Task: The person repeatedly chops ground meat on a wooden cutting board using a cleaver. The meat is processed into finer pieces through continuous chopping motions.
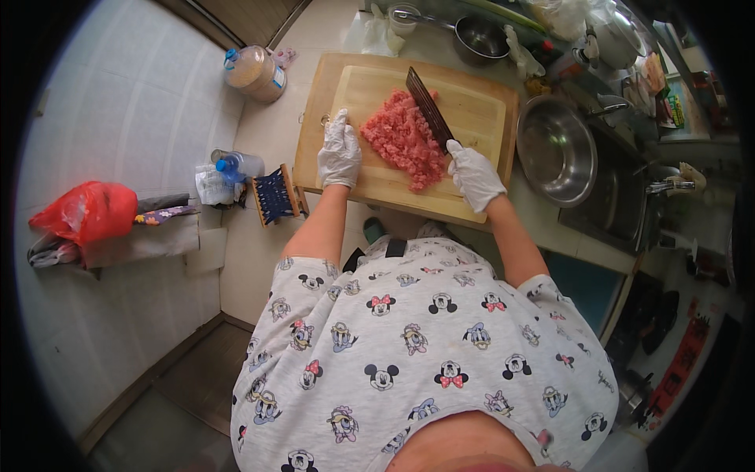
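A spread heap of pink minced meat (398, 138) lies on a wooden cutting board (365, 183) with a groove near its rim. In my white-gloved right hand (475, 175) is the handle end of a cleaver (429, 112). Its dark blade slants up and left over the right part of the meat, seen nearly edge-on. My left hand (340, 150), also in a white glove, rests on the board's left side, left of the meat. Its fingers are extended with nothing visible in them. The underside of that hand is hidden.
A steel bowl (555, 150) stands right of the board, beside the sink (610, 203). Behind the board are a saucepan (481, 38) and a plastic cup (404, 19). On the left are a large plastic jug (255, 74) and a folding stool (276, 196).
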`<state>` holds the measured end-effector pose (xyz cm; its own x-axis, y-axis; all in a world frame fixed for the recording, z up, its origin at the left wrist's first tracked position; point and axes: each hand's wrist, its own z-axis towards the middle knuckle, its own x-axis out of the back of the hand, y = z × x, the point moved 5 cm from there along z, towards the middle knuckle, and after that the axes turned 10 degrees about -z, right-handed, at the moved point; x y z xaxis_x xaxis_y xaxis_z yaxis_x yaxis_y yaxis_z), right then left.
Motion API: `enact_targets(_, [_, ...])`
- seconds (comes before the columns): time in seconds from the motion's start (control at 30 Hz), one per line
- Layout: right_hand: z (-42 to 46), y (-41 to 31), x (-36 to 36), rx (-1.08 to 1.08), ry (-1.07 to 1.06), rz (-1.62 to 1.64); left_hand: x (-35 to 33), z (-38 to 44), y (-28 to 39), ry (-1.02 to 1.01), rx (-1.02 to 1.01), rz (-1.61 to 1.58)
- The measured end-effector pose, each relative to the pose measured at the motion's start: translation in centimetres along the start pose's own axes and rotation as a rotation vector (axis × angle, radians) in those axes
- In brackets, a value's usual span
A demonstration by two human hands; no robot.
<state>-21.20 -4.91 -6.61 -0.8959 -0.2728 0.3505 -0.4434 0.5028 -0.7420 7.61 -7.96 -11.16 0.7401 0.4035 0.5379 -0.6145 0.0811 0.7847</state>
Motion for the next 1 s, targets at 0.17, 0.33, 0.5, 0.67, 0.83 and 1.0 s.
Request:
enact_targets(0.17, [-7.0,-4.5,0.7,0.31,0.158,0.355,0.0,-0.1,0.4,-0.011,0.018,0.002])
enact_targets(0.33, [-0.1,0.8,-2.1,0.149,-0.028,-0.4,-0.2,0.3,0.5,-0.037,0.05,-0.002])
enact_targets(0.5, [-4.9,-1.9,-1.2,0.2,-0.051,0.571,-0.2,0.0,0.0,-0.036,0.06,-0.034])
enact_targets(0.67, [0.5,4.1,-1.1,0.083,-0.002,0.062,-0.3,-0.1,0.1,-0.019,0.007,-0.007])
enact_targets(0.83, [-5.8,-3.7,1.5,0.158,0.067,0.312,0.2,-0.1,0.4,-0.008,0.014,-0.036])
enact_targets(1.0, [0.8,3.0,-0.1,0.067,-0.018,0.236,-0.4,0.1,0.4,-0.04,0.058,-0.022])
